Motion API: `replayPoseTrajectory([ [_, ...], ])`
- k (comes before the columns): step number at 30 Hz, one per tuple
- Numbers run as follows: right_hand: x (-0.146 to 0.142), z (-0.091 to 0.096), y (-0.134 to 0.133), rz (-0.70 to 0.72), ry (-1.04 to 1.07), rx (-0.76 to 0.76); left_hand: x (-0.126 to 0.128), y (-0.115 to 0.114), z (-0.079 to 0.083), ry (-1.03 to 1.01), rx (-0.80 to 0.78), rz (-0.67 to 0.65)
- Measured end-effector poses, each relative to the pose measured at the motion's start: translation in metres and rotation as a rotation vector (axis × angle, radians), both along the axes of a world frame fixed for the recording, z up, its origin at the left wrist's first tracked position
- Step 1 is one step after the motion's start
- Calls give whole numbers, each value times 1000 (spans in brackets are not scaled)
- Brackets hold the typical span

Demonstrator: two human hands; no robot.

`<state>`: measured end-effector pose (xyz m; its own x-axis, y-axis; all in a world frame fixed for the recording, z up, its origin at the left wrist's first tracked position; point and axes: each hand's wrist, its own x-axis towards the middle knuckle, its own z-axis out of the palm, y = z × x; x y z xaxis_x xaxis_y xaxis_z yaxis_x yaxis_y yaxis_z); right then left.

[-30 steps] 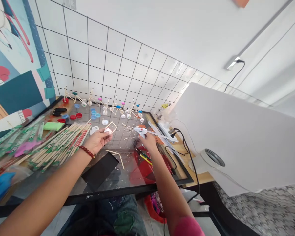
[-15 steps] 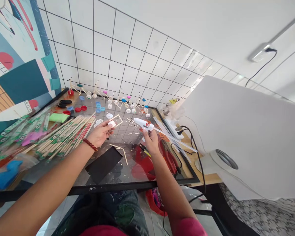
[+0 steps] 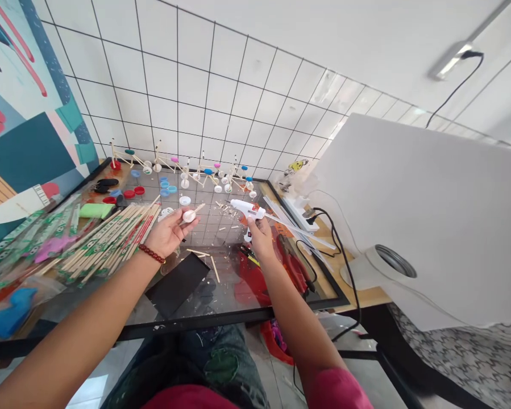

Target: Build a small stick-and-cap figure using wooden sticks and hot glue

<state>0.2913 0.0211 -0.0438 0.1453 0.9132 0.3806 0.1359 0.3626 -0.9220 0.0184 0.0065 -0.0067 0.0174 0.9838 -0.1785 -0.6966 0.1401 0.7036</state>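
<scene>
My left hand (image 3: 169, 232) is closed on a white bottle cap with thin wooden sticks glued to it (image 3: 191, 214), held just above the glass table (image 3: 221, 301). My right hand (image 3: 259, 233) grips a white glue gun (image 3: 245, 209) whose nozzle points left toward the cap piece, a short gap between them. A red bead bracelet (image 3: 152, 253) sits on my left wrist. A row of stick-and-cap models (image 3: 187, 170) stands along the tiled wall behind both hands.
Bundles of wrapped chopsticks (image 3: 110, 236) lie left of my left hand. Loose coloured caps (image 3: 153, 188), a black card (image 3: 177, 283), stick offcuts, a power strip with cables (image 3: 306, 218), a tape roll (image 3: 385, 264) and a large white board (image 3: 430, 216) fill the right side.
The glue gun has risen off the table and come left toward the cap piece. My left hand has turned the stick piece, so its frame no longer shows open.
</scene>
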Motion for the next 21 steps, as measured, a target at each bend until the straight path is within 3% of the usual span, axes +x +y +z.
replayPoseTrajectory([
  [8,-8,8,-9,3,110,-108,-1,7,-16,147,151,225],
  [21,-9,11,-12,10,121,-129,4,12,-26,207,247,277],
])
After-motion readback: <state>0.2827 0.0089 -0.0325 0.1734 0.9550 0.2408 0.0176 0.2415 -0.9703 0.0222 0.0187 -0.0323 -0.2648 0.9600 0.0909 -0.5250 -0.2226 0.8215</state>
